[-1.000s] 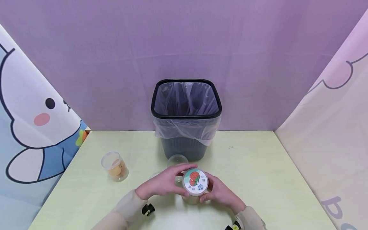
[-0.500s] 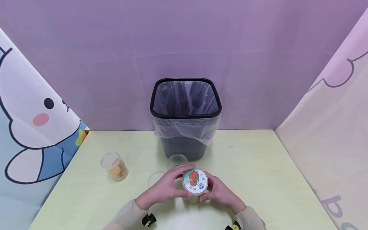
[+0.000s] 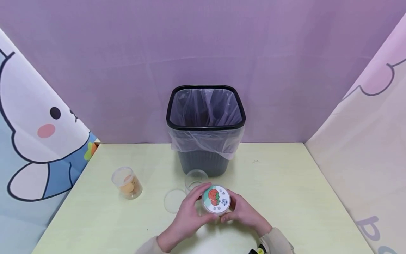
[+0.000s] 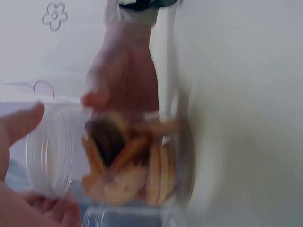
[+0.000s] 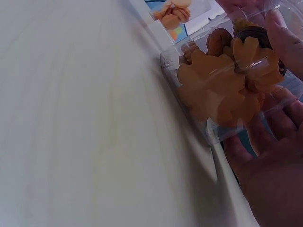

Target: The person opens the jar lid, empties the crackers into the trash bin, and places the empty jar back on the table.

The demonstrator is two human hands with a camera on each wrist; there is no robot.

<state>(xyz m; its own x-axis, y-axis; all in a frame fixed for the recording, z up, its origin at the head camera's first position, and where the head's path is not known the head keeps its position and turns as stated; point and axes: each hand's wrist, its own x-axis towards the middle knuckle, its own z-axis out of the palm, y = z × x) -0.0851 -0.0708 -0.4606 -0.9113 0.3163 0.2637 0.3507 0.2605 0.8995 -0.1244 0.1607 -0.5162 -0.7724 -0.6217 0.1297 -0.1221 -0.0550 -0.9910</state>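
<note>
Both hands are on a clear screw-top jar [image 4: 135, 161] of cookies, upright near the table's front. Its white and green lid [image 3: 216, 200] bears a tomato picture. From the left, my left hand [image 3: 189, 215] grips the lid, thumb in front and fingers behind. My right hand [image 3: 245, 214] holds the jar lower down from the right side. Through the jar's wall in the right wrist view, tan flower-shaped cookies [image 5: 210, 87] and a dark piece show. Behind my left hand stands another clear jar [image 3: 195, 177], partly hidden. A thin clear disc [image 3: 174, 201] lies beside it.
A lidless clear jar [image 3: 122, 176] with tan cookies stands at the table's left. At the back middle is a trash bin [image 3: 203, 162] with a black rim and a clear liner. Cloth walls [image 3: 203, 53] border the table at the back and sides.
My left hand has turned, its wrist swinging right and toward me. The lid's picture has rotated a little counterclockwise. More of the clear disc shows. The right hand stays about where it was.
</note>
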